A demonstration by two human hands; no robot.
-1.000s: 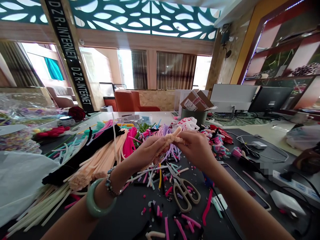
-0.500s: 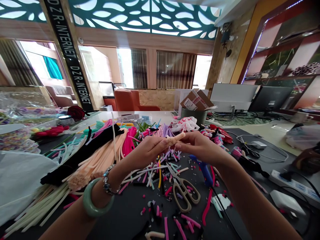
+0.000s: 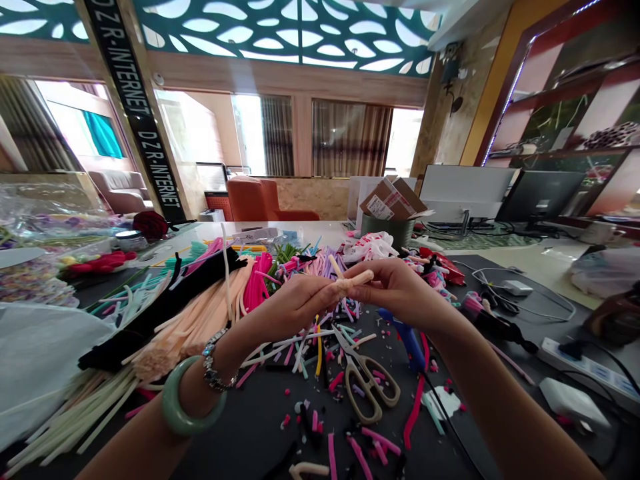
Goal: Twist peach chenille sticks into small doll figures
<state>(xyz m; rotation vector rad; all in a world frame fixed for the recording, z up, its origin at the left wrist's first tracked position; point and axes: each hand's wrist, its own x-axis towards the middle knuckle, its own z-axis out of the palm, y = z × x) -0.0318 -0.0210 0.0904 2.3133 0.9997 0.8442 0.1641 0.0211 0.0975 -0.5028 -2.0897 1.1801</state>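
Between my hands, above the middle of the table, is a cream pipe cleaner (image 3: pixel 361 278), bent so that two ends stick out. My left hand (image 3: pixel 305 298) pinches it from the left, and my right hand (image 3: pixel 390 288) grips it from the right. The fingers hide part of its twisted middle. Below my hands lie scissors (image 3: pixel 367 383) with beige handles, their blades pointing up and left. A blue glue gun (image 3: pixel 409 340) rests under my right wrist. Left of my left hand spreads a bundle of peach pipe cleaners (image 3: pixel 200 313).
Cut pipe cleaner pieces (image 3: pixel 333 453) litter the dark table. A black bundle (image 3: pixel 165 307) and a white bag (image 3: pixel 45 360) lie at the left. At the right are a power strip (image 3: pixel 590 373) and a white adapter (image 3: pixel 575 403). A cardboard box (image 3: pixel 393 200) stands at the back.
The cream pipe cleaner has turned in my fingers: a second end now points up and left, and the other end has tipped lower. Both hands remain in nearly the same place.
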